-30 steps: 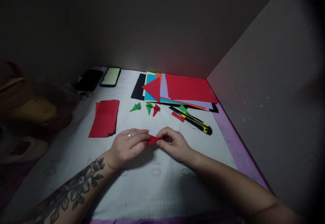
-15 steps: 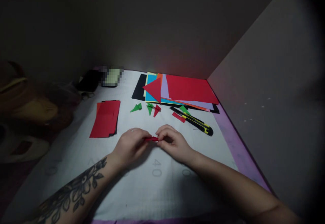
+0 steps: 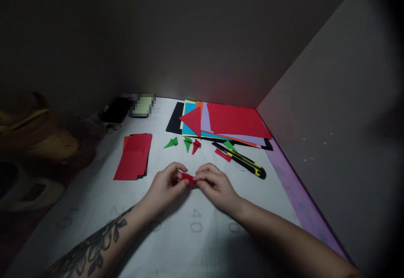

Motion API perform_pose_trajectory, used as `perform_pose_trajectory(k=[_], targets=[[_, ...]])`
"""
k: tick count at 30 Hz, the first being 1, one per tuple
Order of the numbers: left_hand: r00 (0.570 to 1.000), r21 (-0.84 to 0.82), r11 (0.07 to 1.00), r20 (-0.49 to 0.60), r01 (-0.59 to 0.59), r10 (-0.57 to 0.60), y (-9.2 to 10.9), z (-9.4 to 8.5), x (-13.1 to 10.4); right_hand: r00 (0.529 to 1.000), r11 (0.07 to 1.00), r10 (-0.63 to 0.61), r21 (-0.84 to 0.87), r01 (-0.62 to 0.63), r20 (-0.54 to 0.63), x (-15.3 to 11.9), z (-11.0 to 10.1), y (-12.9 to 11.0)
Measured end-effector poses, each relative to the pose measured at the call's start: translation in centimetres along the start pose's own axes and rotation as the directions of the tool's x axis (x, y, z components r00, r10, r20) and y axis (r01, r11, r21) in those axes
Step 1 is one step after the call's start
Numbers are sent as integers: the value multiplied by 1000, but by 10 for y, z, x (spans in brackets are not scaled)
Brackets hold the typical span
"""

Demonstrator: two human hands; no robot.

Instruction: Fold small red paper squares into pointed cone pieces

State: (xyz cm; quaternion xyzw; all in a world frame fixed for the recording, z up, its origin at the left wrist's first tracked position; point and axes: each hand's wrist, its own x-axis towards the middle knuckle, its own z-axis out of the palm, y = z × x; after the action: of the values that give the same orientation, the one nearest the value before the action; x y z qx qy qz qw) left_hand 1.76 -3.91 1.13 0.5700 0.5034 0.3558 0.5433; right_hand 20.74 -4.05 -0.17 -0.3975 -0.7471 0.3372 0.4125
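Between both hands is a small folded red paper piece [image 3: 188, 179], held above the white mat [image 3: 176, 244]. My left hand [image 3: 168, 184] grips its left end, thumb in front and fingers curled behind. The right end is pinched between the thumb and fingertips of my right hand [image 3: 217, 184]. Beyond the hands lie two folded green pieces [image 3: 171, 143] and a folded red piece [image 3: 196, 146]. A black and yellow utility knife [image 3: 246, 162] rests right of them, over a small red strip [image 3: 222, 155] and beside a green scrap [image 3: 230, 146].
Large coloured sheets [image 3: 240, 120] lie stacked at the back, with a red triangle [image 3: 193, 121] on their left part. A pile of red rectangles [image 3: 134, 156] sits at left. Behind it are a dark object [image 3: 116, 109] and a pixelated item [image 3: 142, 105]. Walls stand behind and right.
My left fingers have spread and shifted, and more of the red piece's flat face shows between the hands. The whole scene sits slightly lower in view.
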Motion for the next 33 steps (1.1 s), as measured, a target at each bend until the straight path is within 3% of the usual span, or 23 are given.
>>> perform_pose_trajectory(k=[3, 9, 15, 21, 33], targets=[[999, -58, 998, 22, 25, -24, 1, 1, 0, 1000, 1000, 10, 20, -10, 9, 0, 1, 0], [999, -70, 997, 5, 42, -41, 0, 1, 1, 984, 973, 176, 154, -171, -21, -2, 4, 2], [996, -140, 987, -20, 78, -82, 1, 3, 2, 985, 984, 171, 50, -170, -22, 0, 3, -1], [988, -233, 960, 28, 153, -151, 1, 3, 2, 990, 995, 98, 13, -97, -97, 0, 5, -2], [981, -313, 930, 36, 194, -192, 4, 5, 1, 994, 990, -89, -117, 82, -58, -2, 1, 0]])
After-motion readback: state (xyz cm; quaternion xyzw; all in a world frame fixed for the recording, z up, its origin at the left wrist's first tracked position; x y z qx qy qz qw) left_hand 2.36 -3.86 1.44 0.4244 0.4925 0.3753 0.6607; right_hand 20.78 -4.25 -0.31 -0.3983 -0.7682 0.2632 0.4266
